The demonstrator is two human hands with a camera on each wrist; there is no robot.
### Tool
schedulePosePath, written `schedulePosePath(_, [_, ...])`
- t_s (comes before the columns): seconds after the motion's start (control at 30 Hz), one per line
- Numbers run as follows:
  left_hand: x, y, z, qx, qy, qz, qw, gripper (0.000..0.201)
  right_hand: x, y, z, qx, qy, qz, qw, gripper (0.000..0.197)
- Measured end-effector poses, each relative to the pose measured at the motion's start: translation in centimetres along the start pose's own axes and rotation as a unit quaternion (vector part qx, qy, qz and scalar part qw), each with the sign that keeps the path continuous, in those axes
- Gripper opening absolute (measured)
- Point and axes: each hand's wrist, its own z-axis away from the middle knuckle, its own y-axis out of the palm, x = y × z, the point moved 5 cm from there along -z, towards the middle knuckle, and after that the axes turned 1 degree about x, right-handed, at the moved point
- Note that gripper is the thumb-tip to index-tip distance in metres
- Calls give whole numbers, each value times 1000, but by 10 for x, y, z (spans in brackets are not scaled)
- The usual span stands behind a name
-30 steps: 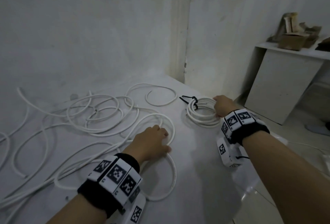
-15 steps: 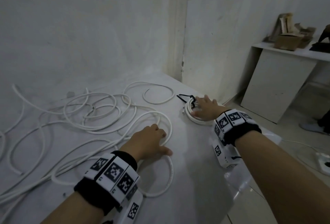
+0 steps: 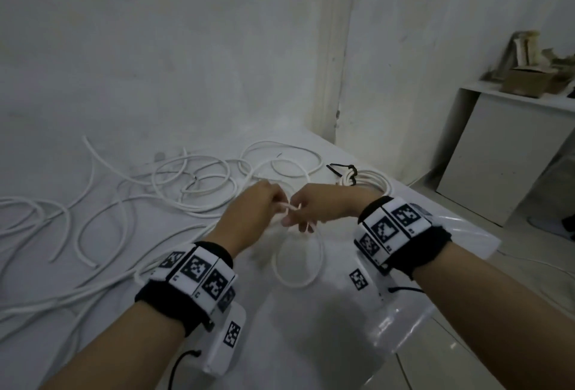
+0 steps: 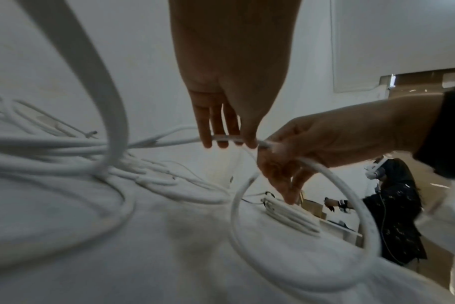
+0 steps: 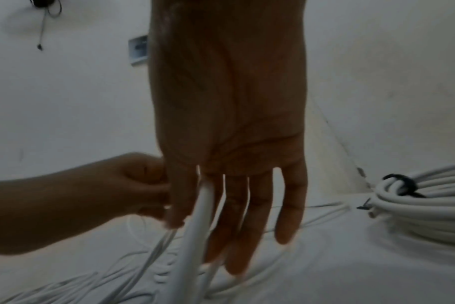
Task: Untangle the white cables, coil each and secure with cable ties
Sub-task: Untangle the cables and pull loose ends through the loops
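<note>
Loose white cables [image 3: 186, 184] sprawl tangled over the left of the white table [image 3: 311, 343]. Above the table's middle, my left hand [image 3: 273, 203] and right hand [image 3: 303, 212] meet, each pinching the same white cable [image 3: 291, 207]. From them a loop [image 3: 297, 259] of it hangs down to the table. In the left wrist view my left fingertips [image 4: 221, 139] pinch the cable beside the right hand [image 4: 286, 156]. In the right wrist view the cable [image 5: 198, 226] runs down between my right fingers [image 5: 234, 216]. A coiled cable [image 3: 370, 179] bound with a black tie [image 3: 350, 170] lies behind my right wrist.
The table's right edge [image 3: 451, 305] is close under my right forearm. A white cabinet [image 3: 497, 156] with a cardboard box [image 3: 529, 81] stands at the right wall. Another person [image 4: 392, 205] shows in the left wrist view. Walls close off the back.
My right hand left the tied coil and came left. My left hand lifted off the table with a cable. Both hands now hold that cable together above the table, a loop hanging below.
</note>
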Motion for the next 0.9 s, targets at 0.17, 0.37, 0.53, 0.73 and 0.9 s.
schedulePosePath(0.17, [10,-80,18,-211,22,47,976,8,52,-18,14,-154,-135,-145,968,11])
schedulePosePath(0.37, [50,-173,53,-278,-31,59,958,6,87,-30,18,-270,-225,-223,909,18])
schedulePosePath(0.53, [86,-166,102,-61,-106,52,991,21,110,-5,1,-255,-221,-221,915,16])
schedulePosePath(0.73, [141,-117,192,210,-264,-83,938,60,112,12,-21,-316,-114,-251,908,11])
schedulePosePath(0.9, [164,-120,225,170,-272,-197,927,61,100,36,-32,-325,-20,-246,913,13])
